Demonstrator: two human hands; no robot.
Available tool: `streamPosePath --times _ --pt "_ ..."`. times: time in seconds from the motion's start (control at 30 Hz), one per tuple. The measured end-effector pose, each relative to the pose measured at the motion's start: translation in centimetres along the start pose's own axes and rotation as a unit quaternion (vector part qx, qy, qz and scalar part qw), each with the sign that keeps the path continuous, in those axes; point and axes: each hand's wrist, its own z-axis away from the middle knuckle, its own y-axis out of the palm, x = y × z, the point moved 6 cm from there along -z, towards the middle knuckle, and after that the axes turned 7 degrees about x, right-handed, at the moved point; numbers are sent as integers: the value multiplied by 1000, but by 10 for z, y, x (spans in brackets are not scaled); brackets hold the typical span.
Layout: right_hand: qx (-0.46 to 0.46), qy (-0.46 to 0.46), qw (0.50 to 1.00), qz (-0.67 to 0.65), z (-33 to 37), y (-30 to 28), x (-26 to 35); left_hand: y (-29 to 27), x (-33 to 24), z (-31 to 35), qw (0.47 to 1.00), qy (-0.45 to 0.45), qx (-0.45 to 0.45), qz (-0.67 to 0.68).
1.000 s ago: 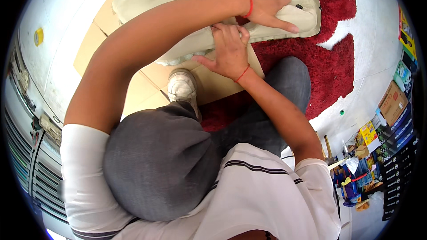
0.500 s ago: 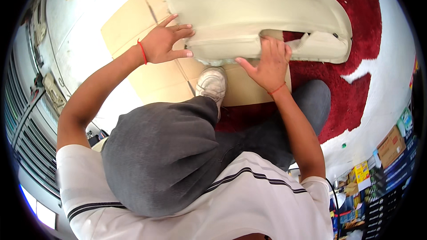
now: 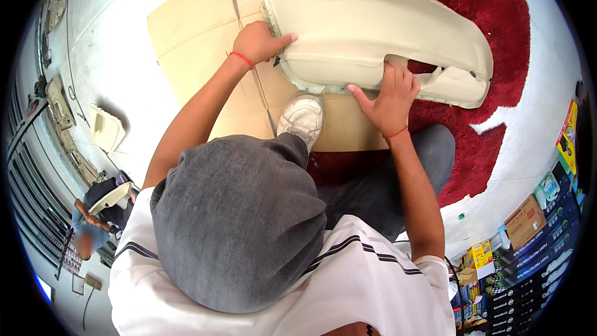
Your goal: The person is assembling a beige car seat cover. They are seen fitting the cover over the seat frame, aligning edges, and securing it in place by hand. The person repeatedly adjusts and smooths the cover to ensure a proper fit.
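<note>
Cream door-trim panel (image 3: 360, 18) spans cardboard (image 3: 193, 43) and red carpet (image 3: 510, 56); left hand (image 3: 256, 40) grip pinches its edge, right hand (image 3: 390, 102) grip curls round its slotted side.

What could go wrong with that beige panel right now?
Perhaps three things: the beige panel could slip at its left edge, where the left hand has a thumb on top; the right hand could strain the material beside the opening; and the pale shoe, close to the lower edge, might scuff it.
</note>
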Motion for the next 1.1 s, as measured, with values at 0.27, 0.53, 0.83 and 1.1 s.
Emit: streamPosePath --times 0.27,0.53,0.83,1.1 --pt "-133 40 977 -159 -22 -38 -19 -41 -19 -12 985 26 -7 -172" --pt "-101 -135 985 -44 -173 -71 -30 -95 -111 -4 842 318 -367 -233" --pt "13 -211 977 -40 -174 -38 -15 -55 -117 -29 887 322 -271 -188" --pt "112 -115 987 30 -208 -16 -16 6 -92 -3 786 493 -222 -301"
